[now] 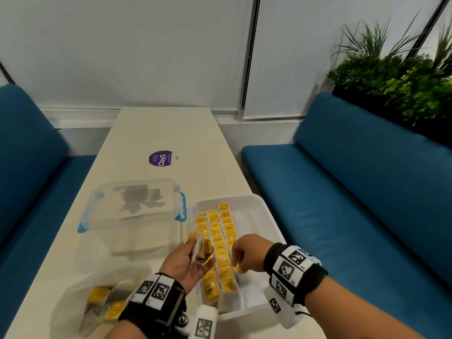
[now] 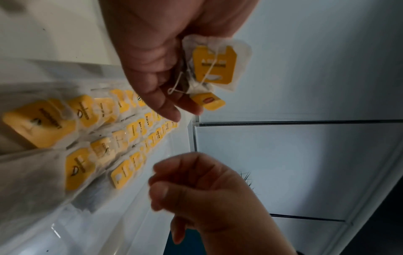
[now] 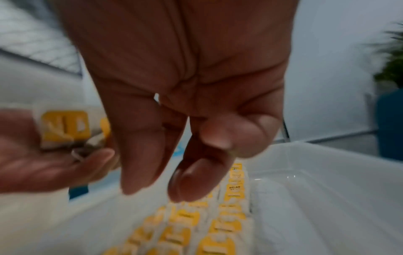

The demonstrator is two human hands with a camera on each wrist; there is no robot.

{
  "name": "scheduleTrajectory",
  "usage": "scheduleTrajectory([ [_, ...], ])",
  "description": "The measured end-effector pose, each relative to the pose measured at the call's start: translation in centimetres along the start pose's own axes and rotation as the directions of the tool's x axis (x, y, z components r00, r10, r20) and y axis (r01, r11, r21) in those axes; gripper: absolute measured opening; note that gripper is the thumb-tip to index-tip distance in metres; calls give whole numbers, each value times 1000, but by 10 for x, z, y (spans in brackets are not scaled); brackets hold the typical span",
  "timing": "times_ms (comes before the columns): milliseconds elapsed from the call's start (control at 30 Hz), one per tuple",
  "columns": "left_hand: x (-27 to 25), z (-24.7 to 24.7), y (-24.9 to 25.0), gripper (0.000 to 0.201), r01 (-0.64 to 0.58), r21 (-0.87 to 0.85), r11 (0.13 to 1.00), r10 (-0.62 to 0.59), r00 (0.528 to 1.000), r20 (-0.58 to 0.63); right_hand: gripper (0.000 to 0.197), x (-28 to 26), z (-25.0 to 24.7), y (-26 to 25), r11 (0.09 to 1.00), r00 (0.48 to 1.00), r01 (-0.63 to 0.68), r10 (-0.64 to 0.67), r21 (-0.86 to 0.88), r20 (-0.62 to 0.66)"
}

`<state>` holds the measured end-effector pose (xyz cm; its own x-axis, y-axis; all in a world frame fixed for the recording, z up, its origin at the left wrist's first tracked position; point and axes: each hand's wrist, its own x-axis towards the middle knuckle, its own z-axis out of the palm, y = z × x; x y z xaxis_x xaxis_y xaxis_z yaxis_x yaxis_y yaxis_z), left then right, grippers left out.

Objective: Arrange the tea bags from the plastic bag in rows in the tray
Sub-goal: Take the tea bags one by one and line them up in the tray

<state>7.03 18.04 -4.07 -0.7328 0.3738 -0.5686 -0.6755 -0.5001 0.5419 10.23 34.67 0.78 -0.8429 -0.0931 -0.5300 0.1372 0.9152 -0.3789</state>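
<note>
A white tray (image 1: 257, 199) on the table's right side holds rows of tea bags (image 1: 221, 241) with yellow tags, filling its left part. My left hand (image 1: 186, 261) hovers palm up over the tray's left edge, its fingers curled round a few loose tea bags (image 1: 204, 248), seen close in the left wrist view (image 2: 214, 65). My right hand (image 1: 247, 255) hangs over the rows with fingers pointing down and loosely bent (image 3: 185, 103); nothing shows between them. The plastic bag (image 1: 80, 297) lies at the near left with more tea bags inside.
A clear lidded box (image 1: 137, 209) with blue clips stands left of the tray. A purple sticker (image 1: 162, 157) marks the cream table (image 1: 159, 128) farther back. Blue benches (image 1: 342, 192) flank the table, and plants (image 1: 403, 77) rise behind the right one.
</note>
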Motion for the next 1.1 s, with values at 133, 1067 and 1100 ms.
scheduleTrajectory([
  [133, -2, 0, -1, 21, -3, 13, 1000, 3, 1000, -11, 30, 7, 12, -7, 941, 976, 47, 27, -335, 215],
  [1067, -3, -6, -4, 25, -77, 152, 985, 84, 996, -43, 18, 4, -17, -3, 832, 956, -42, -128, 553, 265],
  [1100, -3, -5, -4, 25, -79, 167, 983, 87, 995, -41, 21, 3, -21, -4, 768, 965, -34, -140, 640, 220],
])
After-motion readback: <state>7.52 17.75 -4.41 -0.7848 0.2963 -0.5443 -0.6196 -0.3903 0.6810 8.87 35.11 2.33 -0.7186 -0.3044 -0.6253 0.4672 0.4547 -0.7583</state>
